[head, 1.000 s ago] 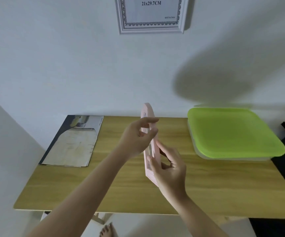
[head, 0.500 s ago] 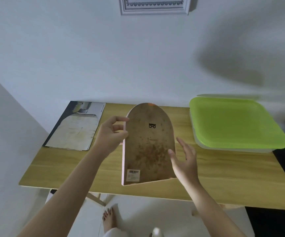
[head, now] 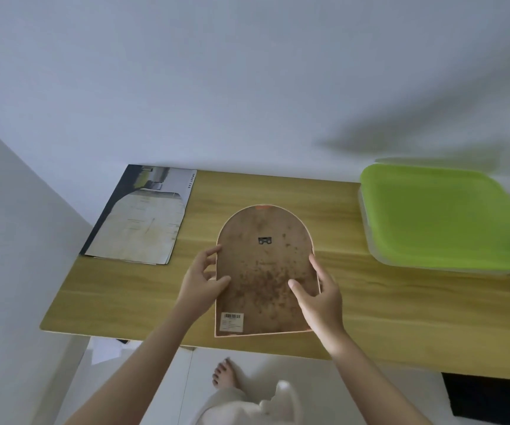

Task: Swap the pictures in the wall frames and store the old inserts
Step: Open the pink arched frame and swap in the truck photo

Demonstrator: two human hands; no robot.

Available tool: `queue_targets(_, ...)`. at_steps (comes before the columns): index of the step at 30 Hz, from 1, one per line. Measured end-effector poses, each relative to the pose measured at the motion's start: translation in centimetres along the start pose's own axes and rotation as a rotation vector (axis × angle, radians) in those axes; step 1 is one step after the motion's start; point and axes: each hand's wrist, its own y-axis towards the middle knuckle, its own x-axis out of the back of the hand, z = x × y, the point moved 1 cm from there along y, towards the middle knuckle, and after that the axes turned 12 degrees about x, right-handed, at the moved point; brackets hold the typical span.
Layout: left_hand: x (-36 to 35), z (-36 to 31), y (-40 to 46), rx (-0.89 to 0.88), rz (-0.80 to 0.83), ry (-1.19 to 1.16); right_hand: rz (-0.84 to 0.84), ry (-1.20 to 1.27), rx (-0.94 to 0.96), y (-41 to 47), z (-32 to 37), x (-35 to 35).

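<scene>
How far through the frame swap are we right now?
Done: the arched frame is off the wall, back side up over the wooden table. In hand: left hand and right hand grip its side edges. Left: opening the backing, swapping in a print, storing the old insert, perhaps in the green-lidded box.

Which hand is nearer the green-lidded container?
Right. The right hand grips the arched frame's right edge, toward the green-lidded container; the left hand grips its left edge.
</scene>
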Motion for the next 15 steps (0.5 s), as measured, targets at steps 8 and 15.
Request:
queue_targets(8, 1.2, 2.5, 3.3, 0.068, 0.025, 0.237, -0.037, -0.071, -0.138, 2.0, -0.3, -4.8)
queue_targets(15, 3.5, 3.4, 5.4, 0.008, 0.078, 0.452, -0.017, -0.195, -0.169, 3.3, -0.4, -7.2)
